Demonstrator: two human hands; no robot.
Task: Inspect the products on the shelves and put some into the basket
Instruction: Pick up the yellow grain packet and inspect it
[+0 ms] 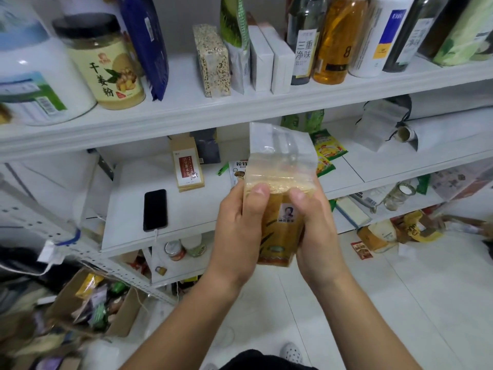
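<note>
Left hand and right hand each grip a side of the clear grain packet, fingers curled, thumbs pressing its front — held upright before the middle shelf, label near-facing, presumably for inspection.

A home pantry or storeroom: white shelves at twelve o'clock crowded with jars, bottles and packets, cardboard box of goods at eight o'clock.
</note>
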